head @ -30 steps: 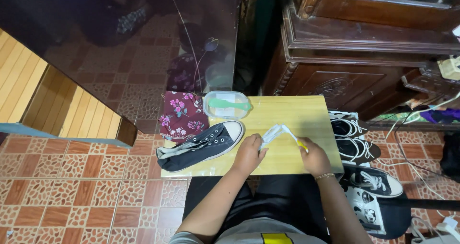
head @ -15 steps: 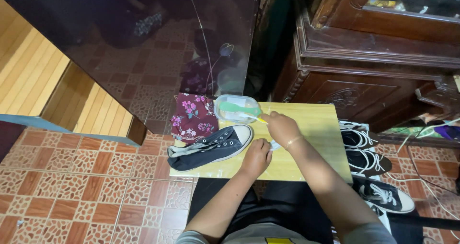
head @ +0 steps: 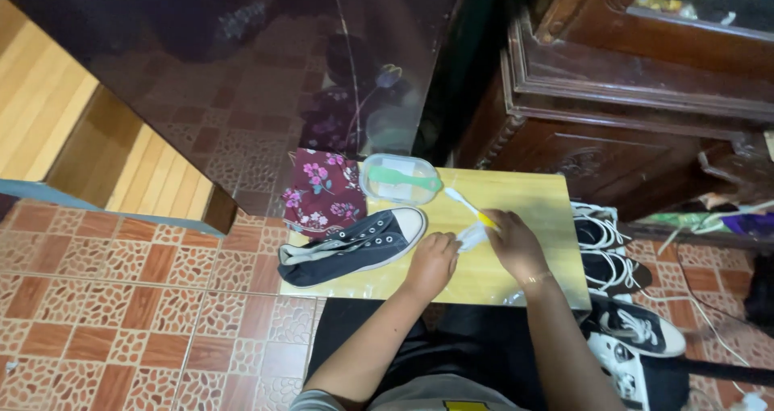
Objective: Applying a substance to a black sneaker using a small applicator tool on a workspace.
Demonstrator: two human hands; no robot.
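Bench point(head: 532, 209): low, rectangular, pale yellow wood with smooth top. Right hand point(head: 514, 244) closed round toothbrush point(head: 469, 206), white slim handle with yellow grip, bristle end angled up and left toward container. Left hand point(head: 433, 259) curled, fingertips pinching small crumpled white cloth point(head: 472, 235), which lies between both hands on the bench top, touching each. Black canvas high-top sneaker point(head: 355, 246) on its side just left of left hand, white rubber toe cap and sole, metal eyelets, laces out. Clear plastic container point(head: 397, 179), rounded rectangular, green piece inside, at far left edge of bench. Maroon floral fabric point(head: 324, 193), soft, folded, beside container. More black-and-white sneakers point(head: 621, 298) on floor to the right. Floor point(head: 121, 298) of patterned terracotta tiles. Dark carved wooden cabinet point(head: 629, 112) behind bench, glossy finish.
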